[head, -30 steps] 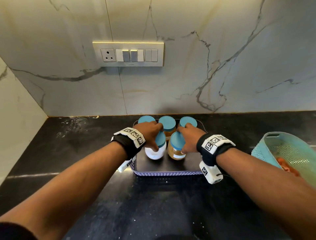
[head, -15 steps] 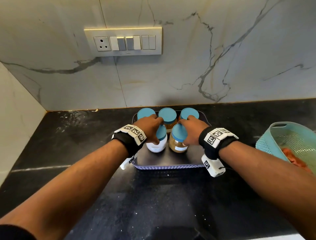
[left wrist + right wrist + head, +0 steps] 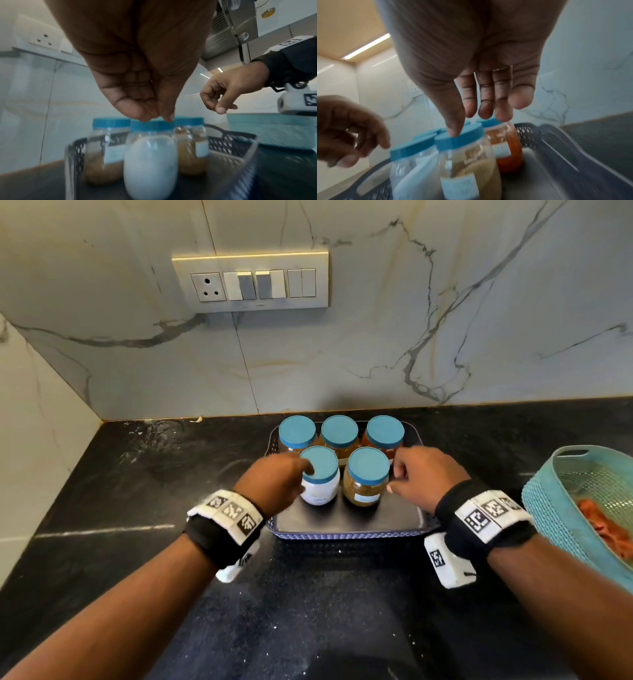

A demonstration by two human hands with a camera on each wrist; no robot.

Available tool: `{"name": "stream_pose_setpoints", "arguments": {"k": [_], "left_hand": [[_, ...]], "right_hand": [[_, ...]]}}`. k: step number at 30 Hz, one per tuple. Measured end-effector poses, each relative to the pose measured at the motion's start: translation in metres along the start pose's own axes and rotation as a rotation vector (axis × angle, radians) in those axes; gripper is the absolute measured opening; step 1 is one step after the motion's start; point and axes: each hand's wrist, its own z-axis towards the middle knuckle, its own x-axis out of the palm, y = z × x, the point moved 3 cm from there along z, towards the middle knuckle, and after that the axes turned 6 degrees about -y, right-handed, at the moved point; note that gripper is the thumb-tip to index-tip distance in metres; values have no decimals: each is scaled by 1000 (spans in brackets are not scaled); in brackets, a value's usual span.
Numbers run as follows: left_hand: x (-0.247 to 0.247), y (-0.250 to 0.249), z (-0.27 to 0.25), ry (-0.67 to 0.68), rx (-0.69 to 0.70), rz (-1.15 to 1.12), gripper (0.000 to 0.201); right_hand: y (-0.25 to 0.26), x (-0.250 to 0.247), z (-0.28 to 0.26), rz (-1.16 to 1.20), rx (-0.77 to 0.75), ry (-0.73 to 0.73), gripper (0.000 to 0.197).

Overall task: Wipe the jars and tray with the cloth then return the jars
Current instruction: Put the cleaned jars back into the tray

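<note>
black speckled stone counter, marble wall behind. five clear blue-lidded jars (image 3: 319, 474) stand in dark mesh-sided tray (image 3: 349, 530). left hand (image 3: 274, 484) loosely curled, fingertips on white-filled jar's lid; right hand (image 3: 424, 477) relaxed, empty. jars look rigid, smooth, slippery; grip around lid.

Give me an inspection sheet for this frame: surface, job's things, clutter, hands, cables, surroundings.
Surface: black stone counter, pale specks and smears.
Job's things: five blue-lidded jars upright in dark tray, three behind, white-filled jar and brown-filled jar in front; orange cloth in teal basket.
Clutter: nothing seen.
Hands: left hand fingertips at white-filled jar's lid; right hand loosely curled beside brown-filled jar, holding nothing.
Cables: nothing seen.
Surroundings: marble wall, switch panel.
</note>
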Motion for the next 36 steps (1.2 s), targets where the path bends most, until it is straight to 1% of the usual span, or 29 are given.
{"name": "stream_pose_setpoints", "arguments": {"k": [2, 3, 4, 5, 8, 11, 13, 16, 20, 25, 36], "left_hand": [[26, -7, -15, 121, 54, 20, 33], [39, -9, -21, 174, 72, 27, 30], [49, -11, -26, 208, 81, 44, 25], [57, -12, -29, 219, 92, 65, 21], [64, -14, -32, 184, 131, 49, 21], [68, -18, -35, 218, 177, 23, 27], [70, -19, -37, 230, 182, 60, 26], [72, -19, -30, 226, 135, 86, 26], [72, -22, -3, 204, 100, 122, 21], [75, -18, 28, 213, 88, 138, 18], [74, -9, 41, 210, 15, 88, 30]], "right_hand": [[-4, 18, -14, 13, -18, 137, 15], [-4, 28, -20, -3, -67, 218, 14], [-3, 36, -26, -34, -122, 286, 17], [-3, 41, -28, -56, -176, 317, 21], [-5, 41, -28, -154, -282, 308, 26], [-7, 45, -30, -233, -325, 355, 27], [-8, 48, -30, -246, -319, 340, 26], [-9, 50, -20, -271, -285, 310, 23], [-18, 46, 7, -286, -198, 261, 20], [-23, 37, 33, -290, -171, 254, 17], [-17, 27, 40, -248, -131, 252, 15]]}}
